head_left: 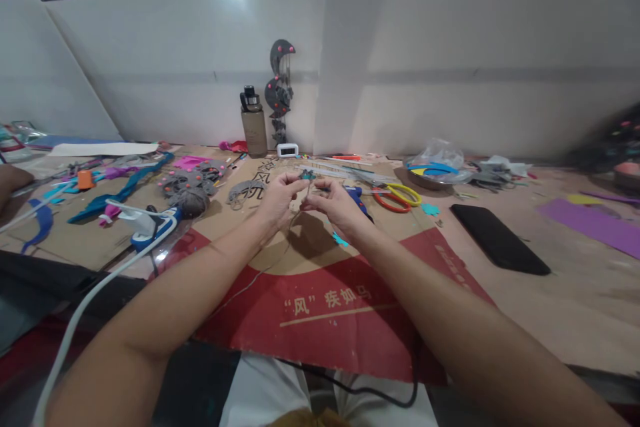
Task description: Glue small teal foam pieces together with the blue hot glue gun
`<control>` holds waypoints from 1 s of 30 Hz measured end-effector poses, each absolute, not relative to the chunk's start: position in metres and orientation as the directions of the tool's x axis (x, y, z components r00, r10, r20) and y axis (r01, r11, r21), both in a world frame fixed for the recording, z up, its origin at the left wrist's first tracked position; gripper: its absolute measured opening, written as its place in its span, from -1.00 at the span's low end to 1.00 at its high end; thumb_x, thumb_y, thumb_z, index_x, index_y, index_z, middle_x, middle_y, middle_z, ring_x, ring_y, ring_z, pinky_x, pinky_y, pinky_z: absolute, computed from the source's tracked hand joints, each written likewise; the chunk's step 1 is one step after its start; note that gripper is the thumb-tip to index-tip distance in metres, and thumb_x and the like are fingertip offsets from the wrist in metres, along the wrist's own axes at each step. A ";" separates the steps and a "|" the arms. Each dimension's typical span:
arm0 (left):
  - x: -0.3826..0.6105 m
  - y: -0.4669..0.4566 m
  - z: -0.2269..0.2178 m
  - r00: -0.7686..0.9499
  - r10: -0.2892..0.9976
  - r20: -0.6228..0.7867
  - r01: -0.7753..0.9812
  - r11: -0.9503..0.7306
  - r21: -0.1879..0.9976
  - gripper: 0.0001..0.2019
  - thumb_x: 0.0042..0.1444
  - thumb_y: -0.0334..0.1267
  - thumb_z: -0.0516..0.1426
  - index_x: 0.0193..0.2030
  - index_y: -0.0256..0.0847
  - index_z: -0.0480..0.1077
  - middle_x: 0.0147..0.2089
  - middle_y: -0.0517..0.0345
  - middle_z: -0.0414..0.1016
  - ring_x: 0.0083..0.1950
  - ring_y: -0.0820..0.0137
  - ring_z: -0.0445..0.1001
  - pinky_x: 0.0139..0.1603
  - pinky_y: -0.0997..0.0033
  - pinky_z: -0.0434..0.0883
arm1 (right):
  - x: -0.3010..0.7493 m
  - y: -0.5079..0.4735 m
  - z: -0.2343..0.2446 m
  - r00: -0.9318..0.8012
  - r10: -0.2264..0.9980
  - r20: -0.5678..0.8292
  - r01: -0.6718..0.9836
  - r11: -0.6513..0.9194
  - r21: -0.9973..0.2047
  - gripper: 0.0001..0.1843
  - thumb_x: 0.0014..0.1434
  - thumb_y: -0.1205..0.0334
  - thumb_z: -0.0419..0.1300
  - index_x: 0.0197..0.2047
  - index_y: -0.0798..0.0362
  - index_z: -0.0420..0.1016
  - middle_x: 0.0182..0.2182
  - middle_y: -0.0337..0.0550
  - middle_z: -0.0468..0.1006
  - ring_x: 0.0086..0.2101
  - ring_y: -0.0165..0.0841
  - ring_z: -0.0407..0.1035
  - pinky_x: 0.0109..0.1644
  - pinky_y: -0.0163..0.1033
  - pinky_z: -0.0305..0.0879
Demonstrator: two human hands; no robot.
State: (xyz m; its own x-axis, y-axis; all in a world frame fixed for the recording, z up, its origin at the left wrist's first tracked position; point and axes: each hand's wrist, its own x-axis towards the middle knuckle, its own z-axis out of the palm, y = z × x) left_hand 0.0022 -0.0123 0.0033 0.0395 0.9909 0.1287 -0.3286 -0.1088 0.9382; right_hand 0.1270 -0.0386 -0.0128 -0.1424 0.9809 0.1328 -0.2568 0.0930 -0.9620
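Observation:
Both my hands meet over the cardboard (325, 320), thumbs and fingers pinched close together. My left hand (281, 201) is closed near a small dark teal piece (307, 175) and a thin grey string (286, 248). My right hand (336, 205) pinches the same string just beside it. The string trails down to the lower left across the red part of the cardboard. Beneath my right hand lies a bright teal cut-out (340, 239). Just beyond that hand is a blue glue gun (356, 196), partly hidden. Exactly how the string and teal piece join is too small to tell.
Scissors (400, 197) and a black phone (497, 237) lie to the right. Left are a power strip (156, 228) with a white cable and grey yarn (193, 200). A bottle (255, 130) and small clock (287, 150) stand behind. Another person's hand (14, 179) shows far left.

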 end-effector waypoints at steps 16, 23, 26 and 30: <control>0.000 -0.010 -0.003 0.137 0.984 0.113 -0.371 -0.055 0.927 -0.73 -0.22 -0.46 0.27 -0.31 -0.27 0.36 -0.46 0.24 0.45 -0.50 0.58 0.39 -0.44 0.58 0.30 | 0.138 -0.040 -0.002 -0.034 0.999 -0.040 -0.047 -0.041 -0.998 -0.94 -0.04 0.36 0.15 -0.46 0.04 0.32 -0.56 -0.36 0.30 -0.54 -0.52 0.21 -0.37 -0.30 0.30; 0.000 -0.008 -0.004 0.154 0.983 0.096 -0.350 -0.036 0.936 -0.81 -0.19 -0.41 0.27 -0.41 -0.29 0.34 -0.48 0.16 0.47 -0.45 0.52 0.44 -0.38 0.52 0.35 | 0.138 -0.037 -0.005 0.007 1.000 0.019 -0.149 0.019 -0.989 -0.92 -0.02 0.34 0.11 -0.44 0.02 0.23 -0.47 -0.28 0.40 -0.45 -0.47 0.29 -0.29 -0.27 0.32; 0.000 -0.009 -0.004 0.172 0.978 0.117 -0.344 -0.052 0.938 -0.79 -0.20 -0.39 0.29 -0.45 -0.28 0.31 -0.53 0.19 0.44 -0.51 0.56 0.38 -0.46 0.55 0.27 | 0.137 -0.037 -0.005 0.004 1.000 0.020 -0.173 0.020 -0.985 -0.89 -0.02 0.38 0.06 -0.39 0.00 0.20 -0.53 -0.35 0.32 -0.56 -0.52 0.16 -0.41 -0.32 0.24; 0.001 -0.010 -0.004 0.162 0.979 0.126 -0.348 -0.063 0.935 -0.77 -0.22 -0.39 0.29 -0.49 -0.25 0.28 -0.58 0.23 0.40 -0.56 0.58 0.32 -0.50 0.56 0.22 | 0.138 -0.036 -0.006 0.063 0.990 0.124 0.028 0.122 -0.992 -0.91 0.00 0.34 0.08 -0.38 -0.01 0.23 -0.57 -0.39 0.21 -0.56 -0.49 0.08 -0.50 -0.35 0.05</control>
